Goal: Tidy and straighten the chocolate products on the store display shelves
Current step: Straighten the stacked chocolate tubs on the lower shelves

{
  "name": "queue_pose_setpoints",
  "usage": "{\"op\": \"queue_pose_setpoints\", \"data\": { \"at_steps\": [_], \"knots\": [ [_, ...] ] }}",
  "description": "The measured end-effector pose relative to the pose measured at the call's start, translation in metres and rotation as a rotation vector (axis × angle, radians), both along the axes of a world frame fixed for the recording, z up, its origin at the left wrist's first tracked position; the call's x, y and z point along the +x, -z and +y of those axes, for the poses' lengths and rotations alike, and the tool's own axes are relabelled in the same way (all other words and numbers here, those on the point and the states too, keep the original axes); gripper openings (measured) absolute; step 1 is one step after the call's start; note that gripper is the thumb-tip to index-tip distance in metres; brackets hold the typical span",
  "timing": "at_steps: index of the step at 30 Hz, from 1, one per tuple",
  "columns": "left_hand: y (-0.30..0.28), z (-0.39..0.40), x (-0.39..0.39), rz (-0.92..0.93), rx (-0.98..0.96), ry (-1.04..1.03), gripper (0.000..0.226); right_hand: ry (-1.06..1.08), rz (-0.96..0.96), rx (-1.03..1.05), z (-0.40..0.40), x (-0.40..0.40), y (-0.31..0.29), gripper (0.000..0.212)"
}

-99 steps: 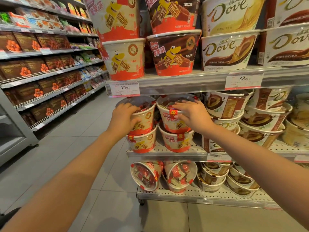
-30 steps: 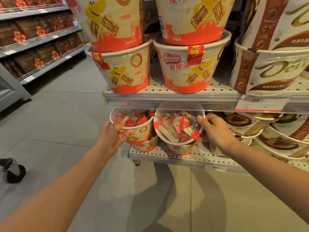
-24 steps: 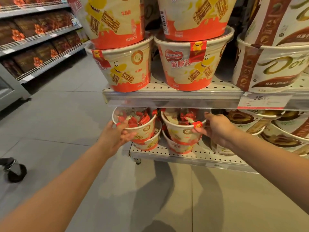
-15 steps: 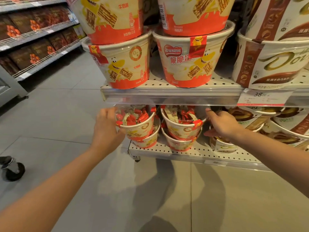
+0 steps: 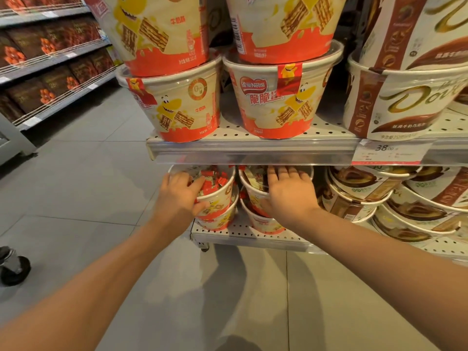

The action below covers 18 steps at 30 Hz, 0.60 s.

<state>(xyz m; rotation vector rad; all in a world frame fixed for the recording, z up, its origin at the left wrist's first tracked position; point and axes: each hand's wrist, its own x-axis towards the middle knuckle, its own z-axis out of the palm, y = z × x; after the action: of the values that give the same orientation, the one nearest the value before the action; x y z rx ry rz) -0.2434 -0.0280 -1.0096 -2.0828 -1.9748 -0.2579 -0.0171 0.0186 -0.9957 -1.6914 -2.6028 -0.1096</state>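
Chocolate tubs [image 5: 215, 196] sat stacked on the bottom shelf [image 5: 253, 235], tucked under the upper shelf's clear edge strip [image 5: 253, 153], which hid their back rims. Left hand [image 5: 181, 196] gripped the left top tub, full of red-wrapped pieces. Right hand [image 5: 288, 193] lay flat, fingers spread, over the neighbouring tub [image 5: 253, 191]. Dove tubs [image 5: 359, 191] leaned just beside.
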Motion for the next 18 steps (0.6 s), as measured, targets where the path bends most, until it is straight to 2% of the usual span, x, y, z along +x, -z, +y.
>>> {"op": "queue_pose_setpoints", "data": {
  "at_steps": [3,6,12,15,18],
  "knots": [
    [0.002,0.004,0.004,-0.126,-0.088,-0.059,0.061,0.024,-0.083,-0.051,0.002,-0.008,-0.003,0.059],
    [0.002,0.005,-0.003,-0.227,-0.090,-0.023,0.064,0.000,-0.112,-0.082,0.003,-0.004,-0.008,0.060],
    [0.000,0.005,-0.016,-0.161,-0.135,0.062,0.054,-0.152,-0.085,-0.118,0.008,0.013,-0.008,0.065],
    [0.001,0.006,-0.014,-0.062,-0.112,0.054,0.061,-0.195,-0.074,-0.137,0.012,0.021,-0.009,0.063],
    [0.000,0.010,-0.004,-0.078,-0.109,0.000,0.065,-0.210,-0.062,-0.155,0.016,0.025,-0.008,0.063]
  ]
}}
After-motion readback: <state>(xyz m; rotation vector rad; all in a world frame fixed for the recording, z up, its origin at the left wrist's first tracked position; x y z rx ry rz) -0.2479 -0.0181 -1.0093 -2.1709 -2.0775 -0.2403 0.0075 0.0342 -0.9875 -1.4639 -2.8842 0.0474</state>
